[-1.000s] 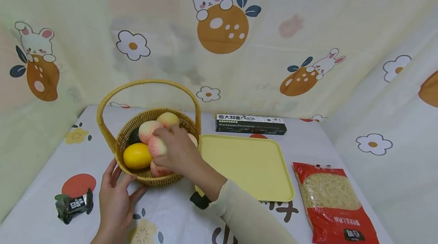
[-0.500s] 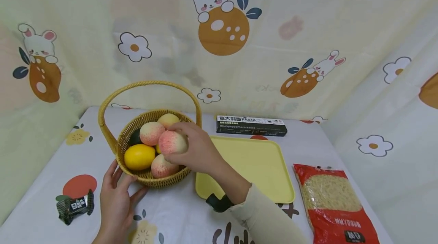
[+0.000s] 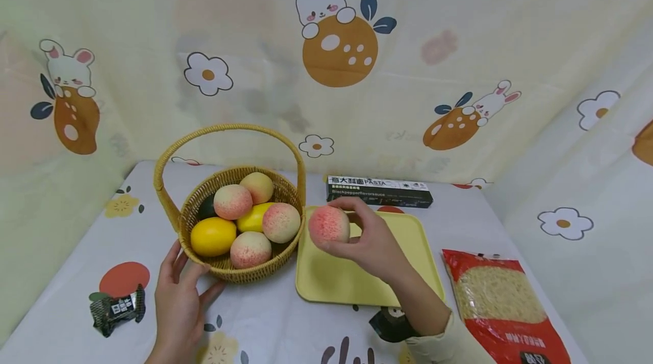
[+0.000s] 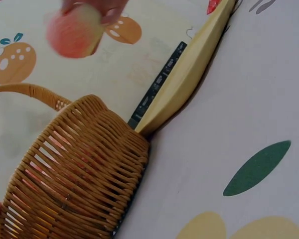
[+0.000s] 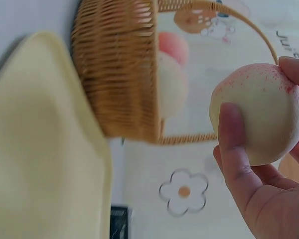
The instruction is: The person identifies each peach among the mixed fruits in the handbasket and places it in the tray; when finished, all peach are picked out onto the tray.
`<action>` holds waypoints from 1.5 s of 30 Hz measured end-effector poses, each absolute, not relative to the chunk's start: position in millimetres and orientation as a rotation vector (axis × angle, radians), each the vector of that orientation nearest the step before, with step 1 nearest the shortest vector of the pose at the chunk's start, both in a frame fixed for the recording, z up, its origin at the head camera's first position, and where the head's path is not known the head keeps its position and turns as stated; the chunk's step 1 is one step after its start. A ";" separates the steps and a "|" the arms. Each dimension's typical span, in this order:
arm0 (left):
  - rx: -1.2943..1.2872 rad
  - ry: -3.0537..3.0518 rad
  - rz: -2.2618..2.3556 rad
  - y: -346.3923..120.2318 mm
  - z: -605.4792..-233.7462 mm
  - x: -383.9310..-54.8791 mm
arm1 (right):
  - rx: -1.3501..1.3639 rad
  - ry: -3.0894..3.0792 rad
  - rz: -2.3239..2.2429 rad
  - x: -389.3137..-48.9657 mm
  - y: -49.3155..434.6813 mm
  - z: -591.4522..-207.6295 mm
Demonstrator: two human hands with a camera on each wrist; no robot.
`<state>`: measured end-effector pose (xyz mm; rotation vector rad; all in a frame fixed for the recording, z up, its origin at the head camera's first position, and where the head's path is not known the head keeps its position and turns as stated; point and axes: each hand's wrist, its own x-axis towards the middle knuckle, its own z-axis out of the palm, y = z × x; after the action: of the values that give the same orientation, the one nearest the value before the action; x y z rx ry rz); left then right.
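Note:
My right hand [image 3: 371,244] holds a pink and cream peach [image 3: 328,225] between thumb and fingers, above the left part of a pale yellow tray [image 3: 336,293]. The right wrist view shows the fingers around the same peach [image 5: 266,122]. At the left stands a wicker basket [image 3: 245,274] with a tall arched handle. Several peaches, two yellow lemon-like fruits [image 3: 213,236] and a dark green fruit [image 3: 206,207], partly hidden, lie in it. My left hand [image 3: 177,301] rests with relaxed fingers against the basket's near left side; only a fingertip shows in the left wrist view.
A black pasta box [image 3: 380,191] lies behind the tray. To the right is a red bag of pasta [image 3: 505,301] with a clear window. A small black wrapped packet [image 3: 118,308] lies at the left. A printed curtain [image 3: 245,41] hangs behind the table.
My right hand has lifted the peach out of the basket and carried it right, over the tray. The left hand has stayed at the basket. The head view has shifted slightly.

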<state>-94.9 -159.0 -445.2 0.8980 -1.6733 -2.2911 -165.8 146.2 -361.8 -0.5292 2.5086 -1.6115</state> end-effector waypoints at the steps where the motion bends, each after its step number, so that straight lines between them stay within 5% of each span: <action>1: 0.895 -1.677 -2.291 -158.4 -445.0 -94.8 | -0.522 2.514 -1.609 -165.4 152.0 -364.0; 26: 0.930 -1.667 -2.280 -158.3 -444.8 -95.2 | -0.272 2.406 -1.612 -245.8 139.4 -420.6; 45: 0.918 -1.678 -2.291 -158.5 -445.8 -94.9 | -0.134 2.376 -1.608 -249.8 122.6 -433.9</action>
<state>-94.9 -158.5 -445.8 0.9181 -1.6780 -2.2913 -249.8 122.6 -433.9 -0.1343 2.3763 -1.6082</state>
